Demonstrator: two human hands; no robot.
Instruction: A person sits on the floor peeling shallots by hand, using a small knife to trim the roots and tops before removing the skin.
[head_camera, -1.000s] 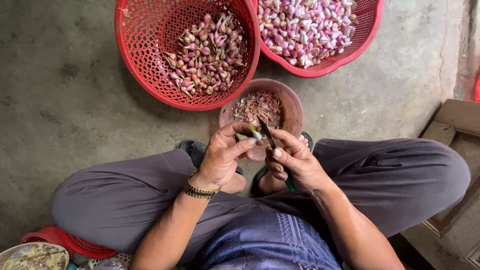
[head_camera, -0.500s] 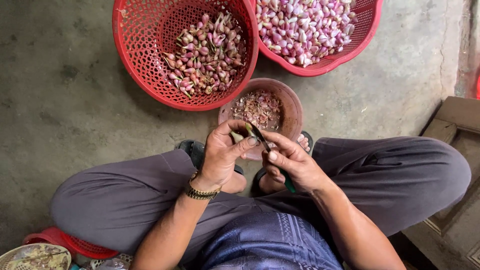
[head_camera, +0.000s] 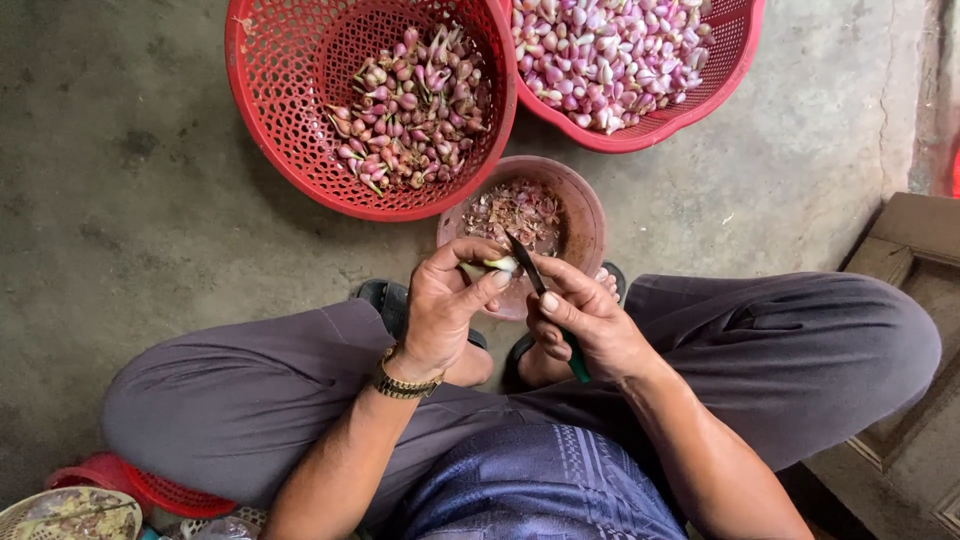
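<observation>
My left hand (head_camera: 445, 300) pinches a small pale shallot (head_camera: 499, 265) between thumb and fingers, just above a brown bowl (head_camera: 582, 215) holding peelings. My right hand (head_camera: 583, 318) grips a small knife (head_camera: 532, 272) with a green handle, its dark blade touching the shallot. A gold watch sits on my left wrist. Both hands hover over my knees, near my bare feet in dark sandals.
A red mesh basket (head_camera: 280, 120) with unpeeled shallots stands at the upper left. A second red basket (head_camera: 690, 110) of peeled, pale pink shallots stands at the upper right. A wooden step (head_camera: 915, 260) is at the right. Another red basket (head_camera: 120, 480) and a woven tray lie at the lower left.
The shallot has been turned slightly in my left hand, and the knife blade has shifted a little along it. Both hands stay over the brown bowl.
</observation>
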